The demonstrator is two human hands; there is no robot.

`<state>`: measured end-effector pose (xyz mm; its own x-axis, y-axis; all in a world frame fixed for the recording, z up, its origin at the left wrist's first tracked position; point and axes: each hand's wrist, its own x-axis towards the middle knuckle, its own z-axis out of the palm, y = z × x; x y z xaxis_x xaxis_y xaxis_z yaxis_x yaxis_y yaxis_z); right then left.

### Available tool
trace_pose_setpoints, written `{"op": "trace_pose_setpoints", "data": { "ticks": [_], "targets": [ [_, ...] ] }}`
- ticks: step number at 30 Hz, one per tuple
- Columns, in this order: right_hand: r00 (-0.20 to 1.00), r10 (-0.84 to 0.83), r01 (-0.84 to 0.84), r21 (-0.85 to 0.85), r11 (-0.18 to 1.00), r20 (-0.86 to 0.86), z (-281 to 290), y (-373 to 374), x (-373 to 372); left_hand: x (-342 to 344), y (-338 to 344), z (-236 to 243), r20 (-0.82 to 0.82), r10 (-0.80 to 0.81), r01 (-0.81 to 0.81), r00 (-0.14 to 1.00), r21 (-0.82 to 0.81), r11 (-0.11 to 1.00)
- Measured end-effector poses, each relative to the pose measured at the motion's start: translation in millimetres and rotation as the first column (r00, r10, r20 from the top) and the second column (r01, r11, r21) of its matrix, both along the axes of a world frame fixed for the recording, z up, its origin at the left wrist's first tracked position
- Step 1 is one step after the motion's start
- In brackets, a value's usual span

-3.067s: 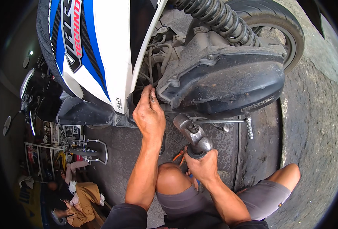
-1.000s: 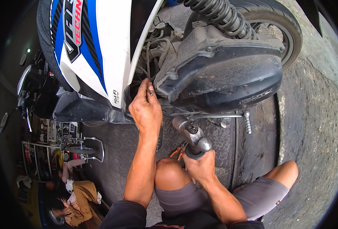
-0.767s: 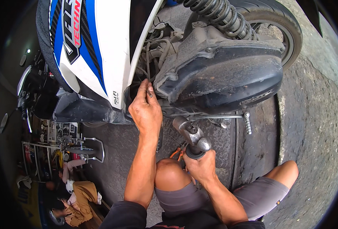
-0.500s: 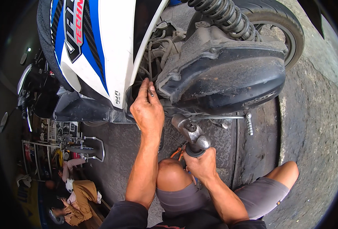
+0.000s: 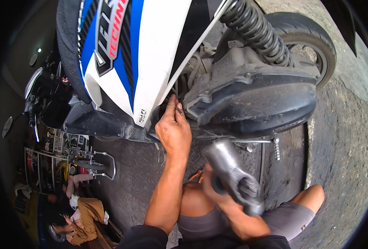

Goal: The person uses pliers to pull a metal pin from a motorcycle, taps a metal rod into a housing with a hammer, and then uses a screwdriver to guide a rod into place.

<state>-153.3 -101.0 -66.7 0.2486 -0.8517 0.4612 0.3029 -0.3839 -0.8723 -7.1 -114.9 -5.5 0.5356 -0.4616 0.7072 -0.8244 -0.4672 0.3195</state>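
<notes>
My left hand is closed, pinching a thin dark metal rod between its fingers. The rod's far end goes out of sight in the gap between the scooter's white and blue body panel and its dusty black engine casing. A steel hammer is in my right hand, raised above my knee and smeared by motion. Its heavy head stands apart from the rod and from the casing.
Above the casing are a coil spring shock and the rear wheel. A ribbed kick lever sticks out below. An orange-handled tool shows beside my knee. Another person sits at the lower left, near a parked wheel stand.
The hammer has swung up and to the right, away from the left hand, its head turning over. The left hand still pinches the rod. The whole view has shifted, moving the scooter rightward.
</notes>
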Motion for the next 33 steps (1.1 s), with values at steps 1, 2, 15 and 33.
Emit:
{"op": "trace_pose_setpoints", "data": {
  "ticks": [1,2,15,33],
  "targets": [
    [0.996,0.042,-0.034,0.105,0.994,-0.081,16.9,-2.2,7.4,-1.2,0.6,-1.6,-0.005,-0.024,0.024,1.000,-0.029,0.999],
    [0.963,0.244,-0.186,0.382,0.905,-0.110,10.1,-4.6,21.8,-7.9,2.9,0.1,-0.028,0.049,-0.048,0.998,0.044,0.998],
    [0.521,0.593,-0.101,0.646,0.757,-0.614,-80.3,25.9,-73.1,0.0,12.0,-10.9,0.020,0.064,-0.065,0.998,0.055,0.996],
    [0.985,0.095,-0.066,0.195,0.979,-0.146,-41.8,11.5,13.4,7.0,23.7,-13.9,-0.126,-0.022,0.030,0.992,0.063,0.998]
  ]
}}
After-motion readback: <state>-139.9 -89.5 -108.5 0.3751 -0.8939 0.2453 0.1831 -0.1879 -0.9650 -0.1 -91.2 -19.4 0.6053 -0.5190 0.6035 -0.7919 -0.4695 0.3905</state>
